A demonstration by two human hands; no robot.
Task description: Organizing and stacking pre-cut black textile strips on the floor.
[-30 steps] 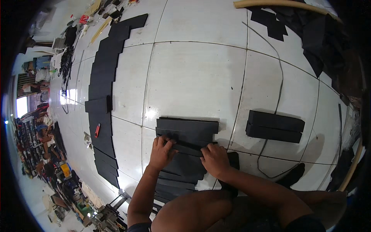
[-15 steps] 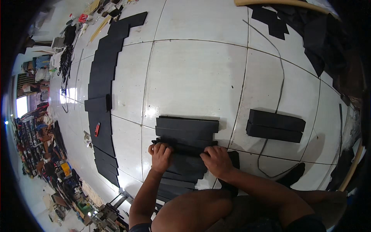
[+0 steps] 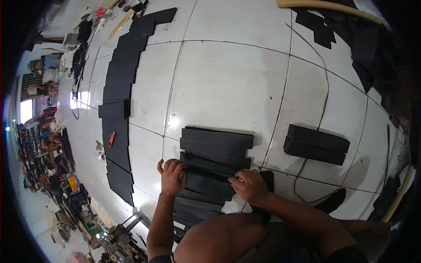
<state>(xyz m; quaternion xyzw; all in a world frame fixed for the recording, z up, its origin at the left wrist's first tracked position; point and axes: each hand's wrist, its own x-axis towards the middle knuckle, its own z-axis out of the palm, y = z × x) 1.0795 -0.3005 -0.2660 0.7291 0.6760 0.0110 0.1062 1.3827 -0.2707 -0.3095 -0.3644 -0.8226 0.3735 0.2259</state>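
Observation:
In front of me a row of overlapping flat black pieces [image 3: 219, 139] runs toward my body across the tiled floor. My left hand [image 3: 172, 176] has its fingers curled at the left end of a dark strip [image 3: 206, 174] in the row's middle. At the strip's right end, my right hand [image 3: 250, 186] pinches the edge between thumb and fingers. Thin gaps show between several pieces. My raised knee [image 3: 223, 232] hides the near end of the row.
Two black block-like stacks [image 3: 316, 144] lie to the right, over a thin grey cord [image 3: 326, 87]. A long line of black pieces [image 3: 118, 74] stretches along the left, with a red cutter [image 3: 112, 139] on it. Black sheet material [image 3: 372, 52] is heaped at far right.
My left hand has moved outward to the left end of the strip, while the right hand stays near its right end. The whole view has shifted slightly.

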